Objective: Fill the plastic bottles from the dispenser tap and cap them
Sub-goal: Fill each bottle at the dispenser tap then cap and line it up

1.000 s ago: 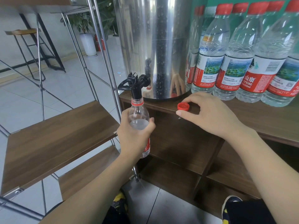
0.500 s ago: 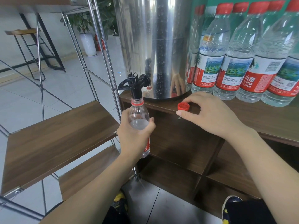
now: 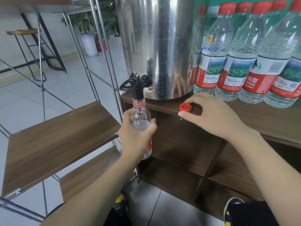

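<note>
My left hand point(image 3: 136, 138) grips a clear plastic bottle point(image 3: 140, 116) with a red neck ring, held upright with its mouth right under the black tap point(image 3: 136, 84) of the steel dispenser point(image 3: 156, 46). Water stands near the bottle's shoulder. My right hand point(image 3: 211, 115) rests on the wooden counter's front edge, fingers curled around a red cap point(image 3: 185, 107) that lies open side up; thumb and forefinger sit at either side of it.
Several capped full bottles point(image 3: 236, 59) with red-and-white labels stand on the counter point(image 3: 268, 121) right of the dispenser. A metal-framed rack with wooden shelves point(image 3: 57, 132) stands on the left. Cubby shelves lie below the counter. A stool and a potted plant are far behind.
The water level in the held bottle has stayed about the same or risen slightly. Both hands keep their places.
</note>
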{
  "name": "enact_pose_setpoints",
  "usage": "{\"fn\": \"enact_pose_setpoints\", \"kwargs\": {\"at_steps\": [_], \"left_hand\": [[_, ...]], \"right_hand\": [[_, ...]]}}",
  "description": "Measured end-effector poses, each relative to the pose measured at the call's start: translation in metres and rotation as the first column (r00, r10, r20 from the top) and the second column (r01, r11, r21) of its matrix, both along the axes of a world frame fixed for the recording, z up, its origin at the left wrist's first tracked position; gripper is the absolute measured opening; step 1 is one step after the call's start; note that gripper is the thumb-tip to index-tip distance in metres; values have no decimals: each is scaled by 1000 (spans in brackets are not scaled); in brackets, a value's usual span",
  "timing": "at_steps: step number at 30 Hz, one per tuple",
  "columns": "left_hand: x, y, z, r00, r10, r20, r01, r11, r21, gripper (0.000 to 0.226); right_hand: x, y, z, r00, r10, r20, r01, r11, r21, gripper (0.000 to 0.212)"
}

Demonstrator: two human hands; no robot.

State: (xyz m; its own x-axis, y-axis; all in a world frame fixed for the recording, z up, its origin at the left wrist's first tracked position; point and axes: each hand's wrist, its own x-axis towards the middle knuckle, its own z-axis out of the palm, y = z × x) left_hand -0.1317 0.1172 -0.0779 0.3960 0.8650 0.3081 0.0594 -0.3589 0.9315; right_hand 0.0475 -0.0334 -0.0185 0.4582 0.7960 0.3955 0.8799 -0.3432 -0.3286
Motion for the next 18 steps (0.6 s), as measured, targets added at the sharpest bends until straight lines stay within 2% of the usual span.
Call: {"fn": "enact_pose_setpoints", "kwargs": {"at_steps": [18], "left_hand": [[0, -1, 3, 1000, 17, -13, -17, 1000, -12, 62]], "right_hand": [[-1, 0, 1, 1000, -12, 6, 12, 1000, -8, 42]]}}
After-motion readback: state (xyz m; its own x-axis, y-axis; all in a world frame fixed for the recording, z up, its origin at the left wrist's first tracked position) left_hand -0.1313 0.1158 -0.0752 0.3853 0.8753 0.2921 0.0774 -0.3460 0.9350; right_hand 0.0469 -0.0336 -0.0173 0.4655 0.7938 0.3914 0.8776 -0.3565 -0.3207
